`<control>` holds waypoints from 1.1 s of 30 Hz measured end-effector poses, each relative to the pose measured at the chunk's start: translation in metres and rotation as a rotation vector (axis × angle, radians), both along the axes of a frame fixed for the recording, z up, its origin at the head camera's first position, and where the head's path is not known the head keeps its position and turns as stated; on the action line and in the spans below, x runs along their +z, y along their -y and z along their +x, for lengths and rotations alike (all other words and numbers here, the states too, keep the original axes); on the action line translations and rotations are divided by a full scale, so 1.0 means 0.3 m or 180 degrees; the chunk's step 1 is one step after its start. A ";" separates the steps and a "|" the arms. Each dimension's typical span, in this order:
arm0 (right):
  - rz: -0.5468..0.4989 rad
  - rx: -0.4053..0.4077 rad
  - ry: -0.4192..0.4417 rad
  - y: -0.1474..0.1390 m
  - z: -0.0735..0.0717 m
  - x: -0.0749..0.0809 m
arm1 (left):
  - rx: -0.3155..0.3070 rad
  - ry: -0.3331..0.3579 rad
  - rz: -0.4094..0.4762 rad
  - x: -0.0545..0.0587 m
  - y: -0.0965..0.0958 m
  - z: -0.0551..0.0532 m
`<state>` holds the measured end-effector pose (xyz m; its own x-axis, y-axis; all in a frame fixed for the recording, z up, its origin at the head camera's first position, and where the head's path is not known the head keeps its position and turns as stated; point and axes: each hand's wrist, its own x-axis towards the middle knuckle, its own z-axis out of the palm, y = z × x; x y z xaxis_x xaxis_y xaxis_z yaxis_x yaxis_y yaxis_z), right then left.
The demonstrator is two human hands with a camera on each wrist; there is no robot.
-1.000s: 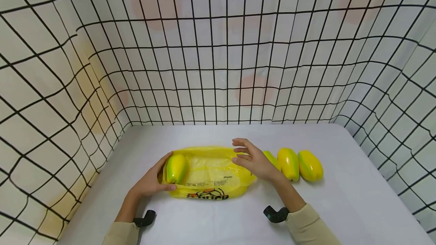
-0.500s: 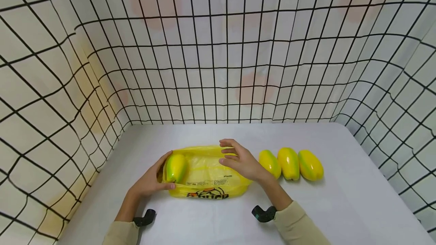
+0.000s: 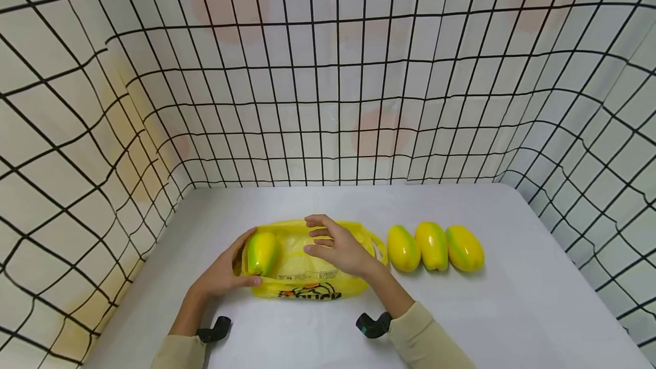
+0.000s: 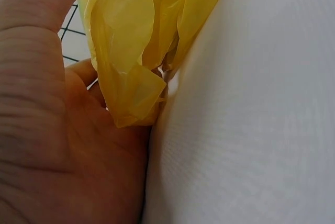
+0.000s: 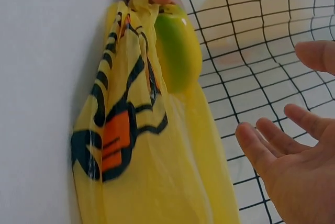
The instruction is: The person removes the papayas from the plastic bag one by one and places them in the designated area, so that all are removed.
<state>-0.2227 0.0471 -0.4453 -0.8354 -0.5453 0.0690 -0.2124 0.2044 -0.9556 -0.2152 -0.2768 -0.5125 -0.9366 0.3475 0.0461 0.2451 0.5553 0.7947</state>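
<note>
A yellow plastic bag (image 3: 307, 288) with black print lies on its side, its mouth spread wide. Inside its left end sits a glossy yellow-and-green fruit (image 3: 263, 253), papaya- or mango-like. My left hand (image 3: 222, 272) holds that end of the bag, thumb over the front rim and fingers behind. In the left wrist view, crumpled bag plastic (image 4: 128, 62) lies against the palm. My right hand (image 3: 342, 250) hovers over the bag's right half, holding nothing, fingers spread and slightly bent. The right wrist view shows that hand (image 5: 298, 166) apart from the bag.
Three similar fruits stand in a row right of the bag: one (image 3: 404, 248) near the bag's handle, one (image 3: 431, 246) in the middle, one (image 3: 465, 248) at the end. Black netting (image 3: 335, 101) encloses the white table (image 3: 517, 300) at the back and sides.
My right hand has moved left, away from the row of fruits and over the bag, uncovering the nearest fruit and the bag's handle. The left hand stays on the bag.
</note>
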 end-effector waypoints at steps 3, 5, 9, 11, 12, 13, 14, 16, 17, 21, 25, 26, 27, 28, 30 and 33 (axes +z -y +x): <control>-0.0012 0.0038 0.0014 0.026 0.005 0.002 | 0.0012 0.0017 0.0002 -0.002 0.003 -0.002; -0.0003 0.0059 0.0029 0.042 0.010 0.000 | 0.0046 0.0024 -0.0059 -0.004 0.003 -0.001; 0.0037 0.0074 0.0024 0.073 0.013 -0.011 | 0.0082 0.0028 -0.0116 -0.003 0.003 0.000; 0.0071 0.0062 -0.0005 0.087 0.012 -0.012 | 0.0090 0.0009 -0.0152 0.000 0.001 0.000; 0.0085 0.0051 -0.0009 0.093 0.011 -0.013 | 0.0090 -0.0003 -0.0152 0.002 0.000 -0.001; 0.0106 0.0039 -0.0011 0.099 0.010 -0.014 | 0.0098 -0.0013 -0.0160 0.003 0.000 -0.002; 0.0120 0.0033 -0.0015 0.105 0.010 -0.013 | 0.0110 -0.0020 -0.0176 0.005 -0.001 -0.003; 0.0136 0.0025 -0.0021 0.116 0.008 -0.017 | 0.0096 -0.0031 -0.0185 0.005 0.000 -0.005; 0.0138 0.0025 -0.0011 0.121 0.008 -0.018 | 0.0087 -0.0046 -0.0191 0.003 0.001 -0.006; 0.0157 0.0021 0.0005 0.142 0.002 -0.030 | 0.0060 -0.0056 -0.0197 0.003 0.003 -0.006; 0.0188 -0.0020 0.0009 0.166 -0.006 -0.035 | 0.0061 -0.0074 -0.0184 0.009 0.000 -0.002; 0.0191 -0.0023 0.0011 0.173 -0.008 -0.035 | 0.0062 -0.0084 -0.0181 0.009 0.000 -0.002; 0.0190 -0.0019 0.0011 0.180 -0.010 -0.037 | 0.0069 -0.0089 -0.0175 0.010 -0.001 -0.002; 0.0197 -0.0024 0.0014 0.186 -0.011 -0.039 | 0.0066 -0.0095 -0.0174 0.011 -0.002 -0.002; 0.0200 -0.0020 0.0026 0.198 -0.013 -0.042 | 0.0061 -0.0093 -0.0171 0.012 -0.003 -0.002; 0.0252 -0.0029 0.0035 0.213 -0.012 -0.050 | 0.0060 -0.0101 -0.0175 0.012 -0.004 -0.002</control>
